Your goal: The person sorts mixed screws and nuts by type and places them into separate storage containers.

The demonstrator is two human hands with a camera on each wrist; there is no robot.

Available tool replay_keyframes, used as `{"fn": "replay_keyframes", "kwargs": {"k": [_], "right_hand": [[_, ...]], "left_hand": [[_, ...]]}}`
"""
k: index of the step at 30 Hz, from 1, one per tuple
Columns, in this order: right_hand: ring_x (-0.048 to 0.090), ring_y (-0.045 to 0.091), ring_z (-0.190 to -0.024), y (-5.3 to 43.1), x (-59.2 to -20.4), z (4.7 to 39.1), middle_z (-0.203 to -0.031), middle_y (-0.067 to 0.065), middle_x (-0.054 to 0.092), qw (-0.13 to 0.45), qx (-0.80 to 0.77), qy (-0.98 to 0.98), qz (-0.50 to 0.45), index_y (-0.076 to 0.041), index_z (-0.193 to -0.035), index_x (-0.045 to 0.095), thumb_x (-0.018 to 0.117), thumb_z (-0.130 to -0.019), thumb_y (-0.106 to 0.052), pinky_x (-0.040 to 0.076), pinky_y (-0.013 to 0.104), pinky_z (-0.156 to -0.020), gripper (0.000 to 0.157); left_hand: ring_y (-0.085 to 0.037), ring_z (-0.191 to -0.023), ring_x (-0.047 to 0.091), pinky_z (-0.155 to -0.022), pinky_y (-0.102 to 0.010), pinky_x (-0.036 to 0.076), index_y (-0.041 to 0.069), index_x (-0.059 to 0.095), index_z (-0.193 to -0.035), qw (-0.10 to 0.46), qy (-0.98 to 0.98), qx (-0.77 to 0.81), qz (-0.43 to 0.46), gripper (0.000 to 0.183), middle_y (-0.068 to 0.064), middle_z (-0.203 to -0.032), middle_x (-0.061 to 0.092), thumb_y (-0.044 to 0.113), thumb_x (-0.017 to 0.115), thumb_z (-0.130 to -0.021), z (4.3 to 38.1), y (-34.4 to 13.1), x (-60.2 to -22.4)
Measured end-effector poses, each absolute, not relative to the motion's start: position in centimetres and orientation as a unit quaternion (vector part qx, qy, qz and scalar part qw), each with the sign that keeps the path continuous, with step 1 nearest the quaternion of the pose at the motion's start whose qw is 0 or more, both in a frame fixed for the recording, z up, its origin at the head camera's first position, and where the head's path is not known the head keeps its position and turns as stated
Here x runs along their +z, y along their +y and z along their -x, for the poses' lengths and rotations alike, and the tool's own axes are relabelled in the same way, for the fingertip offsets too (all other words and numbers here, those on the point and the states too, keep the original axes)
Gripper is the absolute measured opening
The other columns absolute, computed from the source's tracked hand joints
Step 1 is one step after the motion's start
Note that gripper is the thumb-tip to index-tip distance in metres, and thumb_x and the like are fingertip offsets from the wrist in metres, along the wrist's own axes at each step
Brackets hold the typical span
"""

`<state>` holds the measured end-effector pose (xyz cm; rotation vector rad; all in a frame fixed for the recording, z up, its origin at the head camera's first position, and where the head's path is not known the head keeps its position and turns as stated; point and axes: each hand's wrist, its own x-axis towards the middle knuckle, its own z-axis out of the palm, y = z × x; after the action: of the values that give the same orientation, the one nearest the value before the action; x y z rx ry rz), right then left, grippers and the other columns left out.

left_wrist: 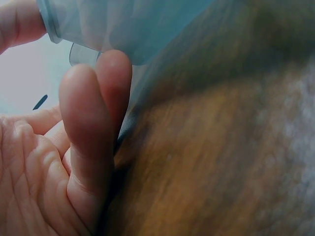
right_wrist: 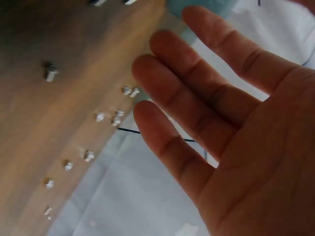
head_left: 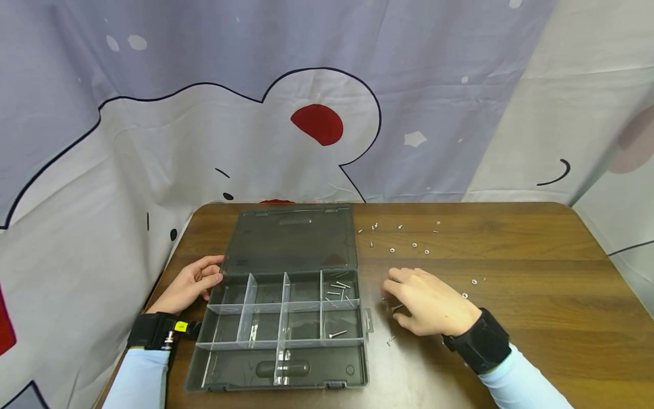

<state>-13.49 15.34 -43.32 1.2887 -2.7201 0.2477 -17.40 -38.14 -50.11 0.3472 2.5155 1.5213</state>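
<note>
A grey translucent compartment box (head_left: pixel 286 344) lies with its lid (head_left: pixel 291 241) folded back on the table. Several screws (head_left: pixel 339 286) fill its upper right compartment, and one longer screw (head_left: pixel 338 334) lies in the compartment below. My left hand (head_left: pixel 190 283) is at the box's left side, relaxed fingertips touching the edge near the hinge; the left wrist view shows the clear plastic edge (left_wrist: pixel 133 29) by the fingers. Right of the box, my right hand (head_left: pixel 429 301) hovers low over the table, fingers extended, beside a screw (head_left: pixel 397 307). Nothing shows against its palm in the right wrist view.
Small nuts (head_left: pixel 414 245) and short screws (head_left: pixel 374 226) are scattered across the back of the wooden table (head_left: pixel 536 284). Another screw (head_left: pixel 390 341) lies near the box's latch (head_left: pixel 368 320). A printed curtain (head_left: pixel 204 142) hangs behind the table.
</note>
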Motion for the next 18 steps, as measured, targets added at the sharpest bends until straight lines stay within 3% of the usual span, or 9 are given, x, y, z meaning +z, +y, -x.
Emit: {"fn": "replay_keyframes", "kwargs": {"k": [7, 18], "right_hand": [[0.058, 0.009, -0.070, 15.5, -44.7, 14.1, -0.081, -0.010, 0.053, 0.021, 0.104, -0.905, -0.413, -0.016, -0.081, 0.063, 0.082, -0.069, -0.005, 0.054, 0.031, -0.066, 0.025], [0.043, 0.005, -0.059, 15.0, -45.9, 14.5, -0.068, -0.014, 0.046, 0.005, 0.121, -0.912, -0.391, -0.019, -0.069, 0.055, 0.070, -0.066, 0.004, 0.038, 0.022, -0.054, 0.028]], "left_hand": [[-0.011, -0.069, 0.062, -0.058, -0.029, 0.057, -0.007, 0.040, -0.152, 0.091, 0.844, 0.515, -0.120, 0.055, 0.009, -0.101, 0.066, 0.014, 0.060, -0.106, 17.5, -38.2, -50.2], [-0.010, -0.072, 0.062, -0.058, -0.029, 0.057, -0.007, 0.041, -0.152, 0.092, 0.844, 0.515, -0.119, 0.054, 0.008, -0.102, 0.066, 0.015, 0.060, -0.106, 17.5, -38.2, -50.2]]}}
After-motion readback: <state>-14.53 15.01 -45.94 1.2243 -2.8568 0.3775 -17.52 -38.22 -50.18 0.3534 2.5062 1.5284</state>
